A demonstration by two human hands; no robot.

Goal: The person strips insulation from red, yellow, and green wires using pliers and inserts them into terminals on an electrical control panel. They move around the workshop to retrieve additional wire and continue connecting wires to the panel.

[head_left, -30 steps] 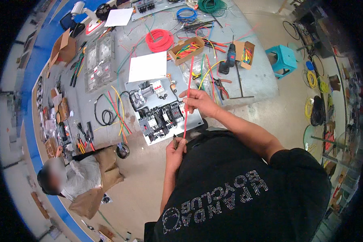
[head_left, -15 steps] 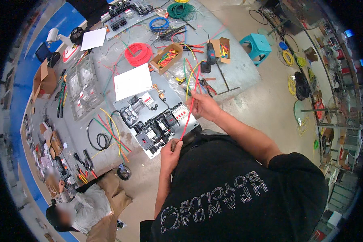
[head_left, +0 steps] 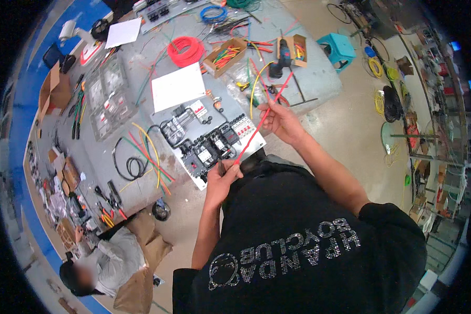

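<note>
A red wire (head_left: 253, 135) stretches slantwise between my two hands. My left hand (head_left: 221, 184) pinches its lower end near the front edge of a mounting panel (head_left: 198, 180). Farther up, my right hand (head_left: 283, 124) grips the wire with closed fingers, and the rest of it sticks out beyond toward the far right. A yellow wire (head_left: 253, 90) curves up beside the right hand; whether the fingers hold it too is hidden. On the panel sit black contactors (head_left: 214, 149), a white breaker block with red switches (head_left: 243, 127) and a smaller breaker (head_left: 198, 109).
Around the panel lie a white sheet (head_left: 178, 87), a red wire coil (head_left: 186, 51), a carton of coloured wires (head_left: 225, 56), a cordless drill (head_left: 281, 57) and loose wires (head_left: 150, 157). A teal stool (head_left: 337, 49) stands right; another person (head_left: 110, 264) sits lower left.
Both hands have shifted slightly right, the left one also upward, with the red wire between them. The wire now leans more to the right. The table scene has shifted in view.
</note>
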